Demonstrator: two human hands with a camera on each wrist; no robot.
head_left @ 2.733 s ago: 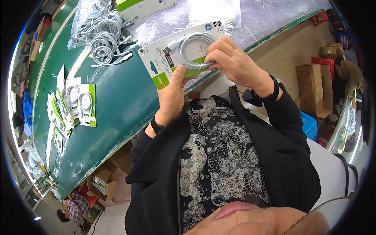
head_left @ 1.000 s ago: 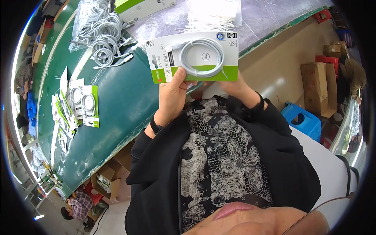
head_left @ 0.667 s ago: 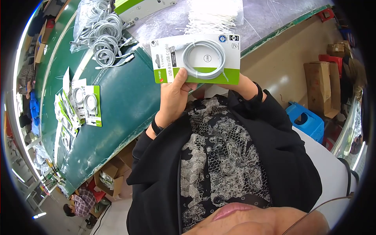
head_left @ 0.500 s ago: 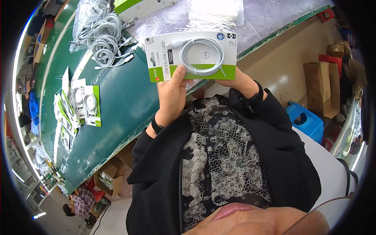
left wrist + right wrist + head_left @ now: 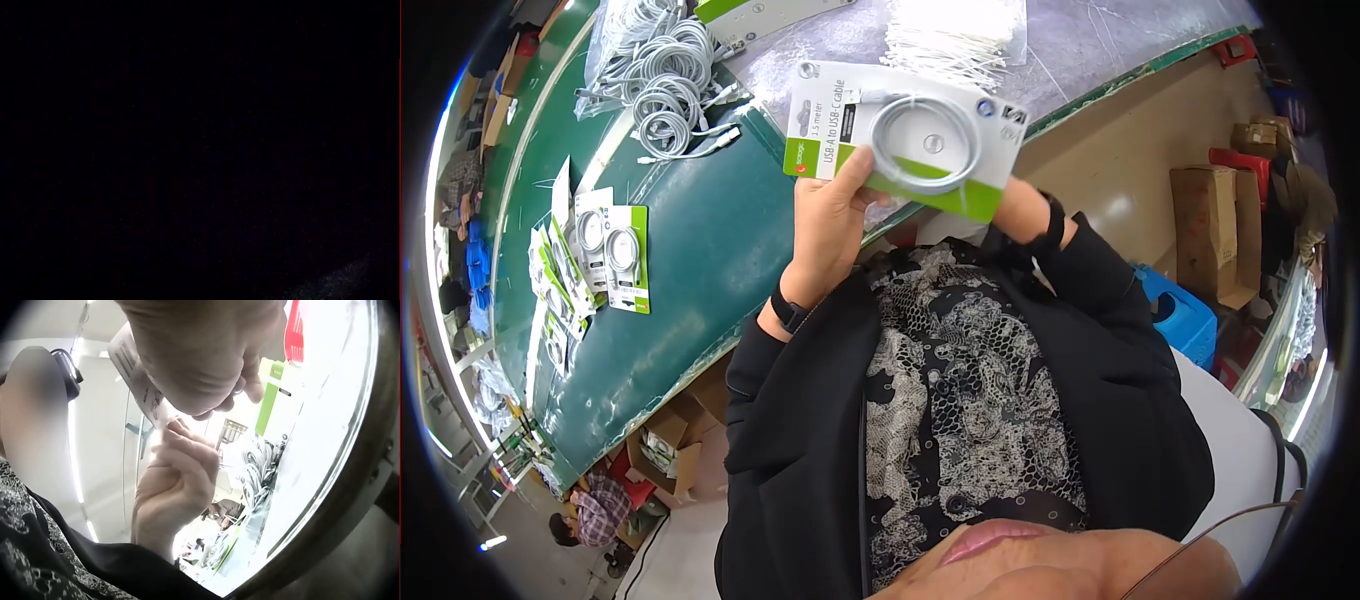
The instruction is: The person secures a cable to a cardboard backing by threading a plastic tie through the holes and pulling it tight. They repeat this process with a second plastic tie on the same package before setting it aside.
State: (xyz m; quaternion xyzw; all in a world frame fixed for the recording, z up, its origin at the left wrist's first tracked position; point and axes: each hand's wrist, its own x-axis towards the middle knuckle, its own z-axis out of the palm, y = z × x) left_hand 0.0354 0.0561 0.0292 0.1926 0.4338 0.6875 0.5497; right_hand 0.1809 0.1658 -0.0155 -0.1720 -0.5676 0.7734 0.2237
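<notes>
A white and green retail card (image 5: 820, 110) carries a coiled pale grey USB cable (image 5: 975, 140) on its front. My left hand (image 5: 828, 215) grips the card's lower left, the thumb lying across the front beside the coil. Behind the card's lower right is my right hand (image 5: 1020, 210), its fingers hidden there in the head view. In the right wrist view that right hand (image 5: 200, 356) fills the top with its fingers curled inward close to the card (image 5: 134, 372); I cannot tell what they hold. Below it, my left hand (image 5: 178, 484) pinches the card's edge. The left wrist view is almost black.
Loose coiled cables (image 5: 665, 85) lie on the green table (image 5: 700, 225) at upper left. Finished-looking carded cables (image 5: 628, 258) lie further left. White ties (image 5: 950, 45) spread on the grey surface beyond the card. A blue stool (image 5: 1185, 320) and cardboard box (image 5: 1215, 235) are at right.
The right hand, earlier at the coil on the front, has gone behind the card. In the last half second the card has tilted, its right end dropping. The left hand keeps its grip.
</notes>
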